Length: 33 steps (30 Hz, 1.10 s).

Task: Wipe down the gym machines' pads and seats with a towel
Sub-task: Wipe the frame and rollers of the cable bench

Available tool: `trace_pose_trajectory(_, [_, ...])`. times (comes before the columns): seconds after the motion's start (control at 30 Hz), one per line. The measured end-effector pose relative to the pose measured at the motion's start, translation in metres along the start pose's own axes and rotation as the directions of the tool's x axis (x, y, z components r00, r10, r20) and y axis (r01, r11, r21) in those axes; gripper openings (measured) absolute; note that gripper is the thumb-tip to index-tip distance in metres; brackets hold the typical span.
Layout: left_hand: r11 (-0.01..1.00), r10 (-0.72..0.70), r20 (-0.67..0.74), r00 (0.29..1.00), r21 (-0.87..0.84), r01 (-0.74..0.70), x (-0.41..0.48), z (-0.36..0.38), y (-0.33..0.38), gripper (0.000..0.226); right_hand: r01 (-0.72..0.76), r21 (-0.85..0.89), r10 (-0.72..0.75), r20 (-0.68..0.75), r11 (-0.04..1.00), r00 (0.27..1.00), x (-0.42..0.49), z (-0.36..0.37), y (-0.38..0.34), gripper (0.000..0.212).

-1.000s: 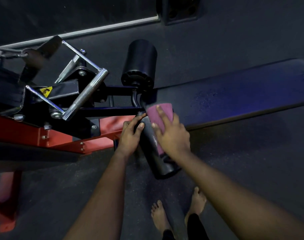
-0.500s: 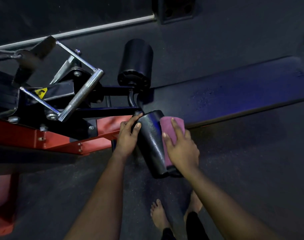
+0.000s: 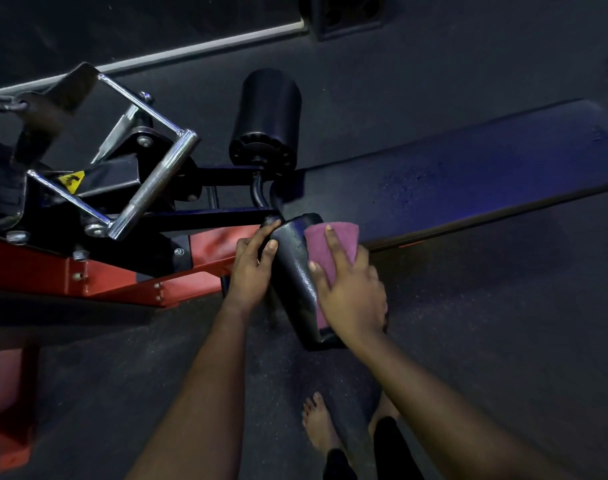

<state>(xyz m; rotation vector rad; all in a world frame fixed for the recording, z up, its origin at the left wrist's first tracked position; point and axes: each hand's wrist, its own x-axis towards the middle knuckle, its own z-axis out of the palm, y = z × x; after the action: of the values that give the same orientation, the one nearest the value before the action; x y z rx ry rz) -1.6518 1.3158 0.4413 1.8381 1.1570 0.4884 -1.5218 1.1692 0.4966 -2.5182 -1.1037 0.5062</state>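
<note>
Towel: the maroon towel (image 3: 332,249) lay against the right side of the near roller pad (image 3: 294,271).
Right hand: the right hand (image 3: 351,296) lay flat with straight fingers, pressing the towel on.
Left hand: the left hand (image 3: 252,271) curled round that pad's upper end, gripping it.

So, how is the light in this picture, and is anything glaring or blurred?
Head view: dim overall; strong glare on the chrome handle; bluish sheen on the bench pad; speckled highlights on the near roller pad; the towel looks sharp.
</note>
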Motion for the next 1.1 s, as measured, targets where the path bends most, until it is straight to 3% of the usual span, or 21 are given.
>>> trace_pose_trajectory(0.2, [0.999, 0.012, 0.018, 1.0, 0.041, -0.012, 0.003, -0.002, -0.004, 0.05, -0.006, 0.113, -0.009, 0.133, 0.994, 0.991, 0.083, -0.005, -0.031, 0.064])
trace_pose_trajectory(0.37, [0.998, 0.036, 0.012, 0.999, 0.049, -0.036, 0.003, -0.002, -0.005, 0.049, 0.057, 0.07, -0.061, 0.057, 0.996, 0.996, 0.014, -0.009, -0.002, 0.071])
trace_pose_trajectory(0.53, [0.999, 0.024, 0.017, 1.0, 0.047, -0.025, 0.003, -0.001, -0.005, 0.049, -0.168, 0.138, 0.155, 0.095, 0.976, 0.983, 0.015, -0.005, 0.018, 0.064])
trace_pose_trajectory(0.7, [0.998, -0.004, 0.02, 1.0, 0.058, 0.003, 0.002, -0.002, -0.004, 0.047, -0.372, 0.336, 0.23, 0.393, 0.866, 0.89, 0.072, 0.0, 0.036, 0.06])
trace_pose_trajectory(0.9, [0.998, 0.046, 0.011, 0.999, 0.03, -0.046, 0.004, 0.0, -0.011, 0.051, -0.242, 0.279, 0.196, 0.185, 0.929, 0.963, -0.011, -0.017, 0.03, 0.064])
trace_pose_trajectory(0.97, [0.999, 0.034, 0.016, 0.999, 0.025, -0.034, 0.003, -0.001, -0.011, 0.051, -0.265, 0.254, 0.227, 0.167, 0.93, 0.959, -0.01, -0.014, 0.032, 0.062])
trace_pose_trajectory(1.03, [0.999, 0.024, 0.014, 1.0, 0.03, -0.025, 0.003, -0.001, -0.01, 0.052, -0.344, 0.259, 0.278, 0.261, 0.903, 0.925, 0.021, -0.006, 0.039, 0.056])
trace_pose_trajectory(1.1, [0.999, 0.014, 0.021, 1.0, 0.038, -0.015, 0.003, -0.002, -0.008, 0.053, -0.447, 0.342, 0.28, 0.44, 0.826, 0.853, 0.053, 0.0, 0.047, 0.065])
